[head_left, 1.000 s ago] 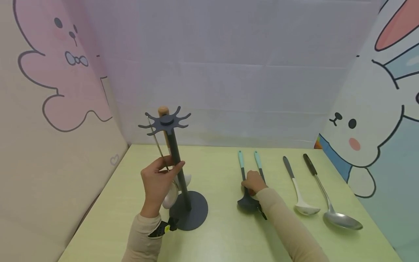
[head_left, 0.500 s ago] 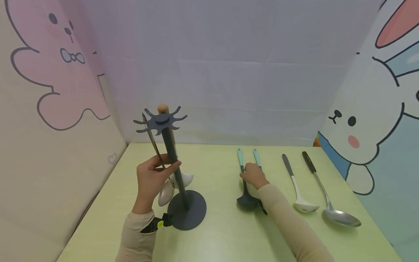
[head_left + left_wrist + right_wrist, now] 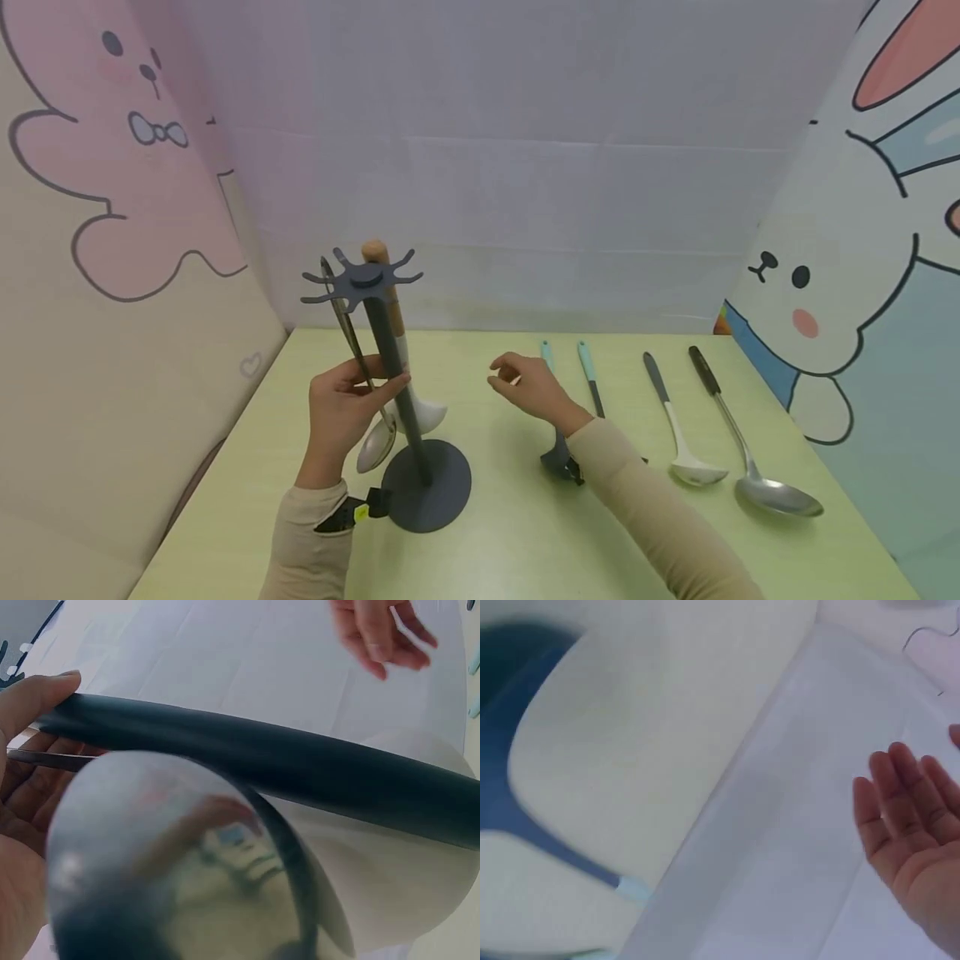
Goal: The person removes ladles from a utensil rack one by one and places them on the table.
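Note:
My left hand (image 3: 345, 412) grips the post of a black utensil stand (image 3: 408, 417); the left wrist view shows my thumb in front and fingers behind. From the stand's hooked top hangs a metal ladle (image 3: 377, 442), its thin handle passing by that hand. A white ladle (image 3: 427, 414) with a wooden handle hangs behind the post. My right hand (image 3: 534, 387) is in the air over the table, fingers loosely bent and holding nothing, right of the stand. Below its wrist lies a dark ladle (image 3: 557, 460) with a teal handle, partly covered by the arm.
Another teal-handled utensil (image 3: 588, 367) lies beside it, its head hidden by my right forearm. Farther right lie a white ladle with a grey handle (image 3: 681, 442) and a large metal ladle with a black handle (image 3: 780, 496). Cartoon-printed walls (image 3: 480, 208) enclose the table (image 3: 495, 533).
My right hand has left the teal-handled utensils and moved left toward the stand. The stand's top has shifted slightly left, with my left hand still gripping the post.

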Demonstrator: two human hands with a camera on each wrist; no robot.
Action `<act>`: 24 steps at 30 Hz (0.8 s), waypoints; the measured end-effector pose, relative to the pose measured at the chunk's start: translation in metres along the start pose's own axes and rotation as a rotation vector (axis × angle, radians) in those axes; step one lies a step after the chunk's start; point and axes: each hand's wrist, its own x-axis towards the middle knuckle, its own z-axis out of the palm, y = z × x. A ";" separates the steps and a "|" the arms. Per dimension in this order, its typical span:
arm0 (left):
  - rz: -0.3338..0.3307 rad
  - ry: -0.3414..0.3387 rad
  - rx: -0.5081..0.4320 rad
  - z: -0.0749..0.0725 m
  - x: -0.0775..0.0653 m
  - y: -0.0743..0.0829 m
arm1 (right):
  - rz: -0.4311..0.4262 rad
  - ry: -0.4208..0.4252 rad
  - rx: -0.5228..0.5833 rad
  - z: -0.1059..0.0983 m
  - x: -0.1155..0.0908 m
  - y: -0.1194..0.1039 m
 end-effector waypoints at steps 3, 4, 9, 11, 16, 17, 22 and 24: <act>0.020 -0.011 0.004 -0.001 0.000 -0.001 | -0.093 -0.028 0.073 0.008 0.002 -0.015; 0.023 -0.014 0.005 -0.001 0.001 -0.002 | -0.117 -0.036 0.097 0.010 0.003 -0.020; 0.026 -0.035 -0.009 -0.002 0.000 -0.002 | -0.227 -0.063 0.197 0.020 0.006 -0.042; 0.034 -0.047 -0.023 -0.003 0.000 -0.002 | -0.256 -0.070 0.222 0.024 0.008 -0.049; 0.054 -0.065 -0.031 -0.004 0.000 -0.001 | -0.311 -0.096 0.261 0.031 0.010 -0.062; 0.059 -0.068 -0.027 -0.005 0.000 0.000 | -0.322 -0.101 0.268 0.033 0.010 -0.063; 0.073 -0.085 0.001 -0.007 -0.001 0.000 | -0.340 -0.112 0.300 0.040 0.013 -0.070; 0.075 -0.097 0.003 -0.009 -0.001 -0.001 | -0.339 -0.110 0.319 0.041 0.015 -0.071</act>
